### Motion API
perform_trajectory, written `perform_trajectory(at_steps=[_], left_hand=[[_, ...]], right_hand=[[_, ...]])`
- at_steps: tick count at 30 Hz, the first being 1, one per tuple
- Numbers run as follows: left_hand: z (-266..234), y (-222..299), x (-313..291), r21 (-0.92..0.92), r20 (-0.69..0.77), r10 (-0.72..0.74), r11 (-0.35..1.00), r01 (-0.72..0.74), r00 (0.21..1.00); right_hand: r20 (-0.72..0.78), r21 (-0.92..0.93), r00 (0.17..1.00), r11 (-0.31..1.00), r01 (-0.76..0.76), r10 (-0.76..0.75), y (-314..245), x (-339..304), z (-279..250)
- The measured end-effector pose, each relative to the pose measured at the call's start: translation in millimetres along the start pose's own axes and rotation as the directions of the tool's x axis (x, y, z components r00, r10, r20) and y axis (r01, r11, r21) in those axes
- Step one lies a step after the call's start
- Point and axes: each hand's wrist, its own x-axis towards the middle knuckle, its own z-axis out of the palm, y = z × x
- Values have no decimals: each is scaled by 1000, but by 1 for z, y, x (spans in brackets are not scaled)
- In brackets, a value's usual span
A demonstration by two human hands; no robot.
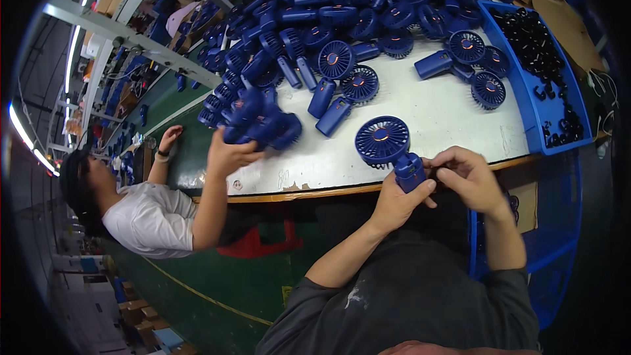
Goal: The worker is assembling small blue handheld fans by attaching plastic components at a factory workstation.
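A dark blue handheld fan (382, 141) is tilted over the table's near edge, its round grille facing up. My left hand (397, 205) is closed around its short handle (409, 172). Close beside that handle, my right hand (468, 177) has thumb and fingers pinched together. Something small and dark shows at those fingertips, too little of it visible to name. Nearest on the white tabletop (447, 128) lie two fans, one with its handle (333, 116) toward me, and a small group of fans (487, 90) farther right.
A large heap of blue fans (368, 0) covers the table's far side. At the right stands a blue bin (536, 115) of small black parts (532, 43). To my left, a co-worker in a white shirt (154, 217) reaches over the table, a hand (230, 156) at several fans. A red stool (263, 240) is below.
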Motion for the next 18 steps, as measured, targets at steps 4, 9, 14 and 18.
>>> perform_trajectory(at_steps=[4, 9, 14, 18], left_hand=[[-8, -4, -6, 111, -137, 9, 994, 6, 991], [-3, -11, -8, 197, -148, 34, 980, -4, 988], [-8, -2, -10, 10, 14, -123, 992, 123, 992], [-16, -3, -14, -117, 200, -183, 971, 209, 963]], right_hand=[[-188, -523, 916, 826, 211, -353, 27, 1, 17], [-186, 9, 980, 998, 69, -66, 57, -4, 7], [86, -718, 830, 543, 435, -551, 13, 3, 9], [364, -774, 759, 278, 569, -540, -5, 20, 15]])
